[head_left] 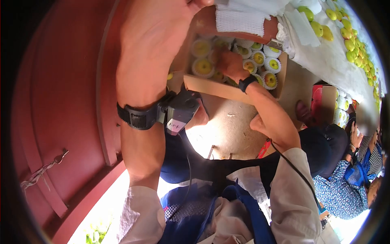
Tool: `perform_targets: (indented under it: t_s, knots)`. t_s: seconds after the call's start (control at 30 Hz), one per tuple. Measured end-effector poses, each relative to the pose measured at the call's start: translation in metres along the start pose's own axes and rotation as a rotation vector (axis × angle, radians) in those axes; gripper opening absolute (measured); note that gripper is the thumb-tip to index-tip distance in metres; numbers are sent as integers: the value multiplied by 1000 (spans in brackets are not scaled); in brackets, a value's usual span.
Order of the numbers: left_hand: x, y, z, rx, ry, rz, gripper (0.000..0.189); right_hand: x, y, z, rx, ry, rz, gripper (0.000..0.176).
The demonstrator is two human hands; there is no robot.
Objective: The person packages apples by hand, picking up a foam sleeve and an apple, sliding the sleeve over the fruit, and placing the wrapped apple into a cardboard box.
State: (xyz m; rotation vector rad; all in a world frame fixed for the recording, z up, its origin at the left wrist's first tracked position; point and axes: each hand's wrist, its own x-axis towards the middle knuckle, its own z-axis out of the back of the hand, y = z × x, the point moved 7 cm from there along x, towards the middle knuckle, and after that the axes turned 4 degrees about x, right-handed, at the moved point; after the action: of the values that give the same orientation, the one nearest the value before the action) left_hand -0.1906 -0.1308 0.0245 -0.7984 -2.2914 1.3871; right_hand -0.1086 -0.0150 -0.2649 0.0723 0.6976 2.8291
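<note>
A cardboard box (215, 84) holds several yellow-green, apple-like fruits (258, 58) in white foam nets. My right hand (231, 64), a dark band at its wrist, reaches into the middle of the box, over the fruits. Its fingers point down among them in shadow, so I cannot tell what they grip. My left arm stretches up past the box's left side, with a strapped dark device (180, 112) on the forearm. Only a bit of my left hand (200, 3) shows at the top edge, near a white foam net sheet (239, 19); its fingers are cut off.
Loose yellow-green fruits (354, 44) lie on a white cloth (306, 49) at the upper right. Another box (323, 99) with netted fruits stands below it, beside a seated person (341, 195). A red metal panel (69, 89) borders the left.
</note>
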Motion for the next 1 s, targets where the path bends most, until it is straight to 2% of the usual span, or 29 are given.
perform_targets:
  t_s: [0.03, 0.1, 0.17, 0.27, 0.33, 0.37, 0.43, 0.53, 0.6, 0.77, 1.0]
  knots:
    - [1, -1, 2, -10, 5, -8, 36, 0, -3, -5, -13, -15, -1, 49]
    - [1, -2, 5, -9, 19, -19, 36, 1, -8, -26, -77, -164, 122, 47]
    - [1, -7, -2, -18, 62, -53, 37, 3, -6, -26, -41, -99, -4, 48]
    - [-3, -1, -7, -77, 83, 4, 31, 6, -12, -32, -16, -135, 25, 52]
    - [0, 4, -4, -34, -6, 23, 35, 7, -13, -39, 35, 2, -70, 67]
    - [-1, 5, -7, -44, -11, 28, 35, 4, -5, -25, 21, -24, -75, 67]
    - [0, 6, -10, -57, 4, 24, 35, -8, 7, -4, 79, 73, -193, 82]
    - [3, 7, -13, -89, 36, 35, 31, -20, 15, 10, 67, 98, -228, 91]
    - [4, 9, -13, -108, 22, 51, 31, -25, 22, 22, 52, 60, -236, 85]
    - [11, 15, -21, -150, 57, 42, 30, -45, 49, 63, 41, 204, -142, 67]
    - [17, 25, -37, -184, 71, 60, 27, -69, 80, 136, -2, 232, -87, 55]
